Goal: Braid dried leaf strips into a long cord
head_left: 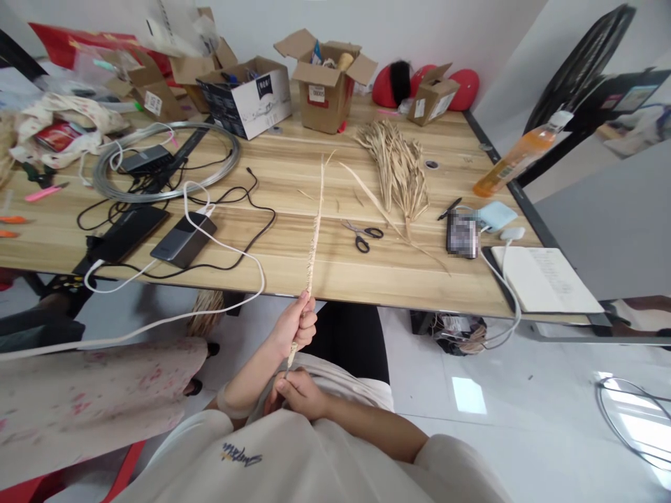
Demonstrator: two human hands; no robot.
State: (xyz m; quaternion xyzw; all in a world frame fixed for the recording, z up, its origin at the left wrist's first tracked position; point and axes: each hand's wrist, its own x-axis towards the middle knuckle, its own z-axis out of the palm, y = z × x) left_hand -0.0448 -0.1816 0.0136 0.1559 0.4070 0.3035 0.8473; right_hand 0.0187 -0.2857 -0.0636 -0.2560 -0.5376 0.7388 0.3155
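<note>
My left hand (298, 325) is closed in a fist around a long, thin straw braid (313, 257). The braid rises from the fist over the table edge, with loose pale strands at its tip. Below the fist its lower end narrows toward my right hand (301, 393), which is closed around that end in front of my shirt. What lies inside the right fingers is mostly hidden. Black-handled scissors (363, 235) lie partly open on the table, right of the braid. Farther back rests a bundle of dried leaves (395, 168), with a loose leaf strip beside it.
The wooden table (293, 223) bears a wire coil (233, 161), a power bank (183, 237) and tangled cables at left. Cardboard boxes (319, 98) line the back. At right are an orange drink bottle (518, 157), a phone-like device (461, 234) and a notebook (545, 279).
</note>
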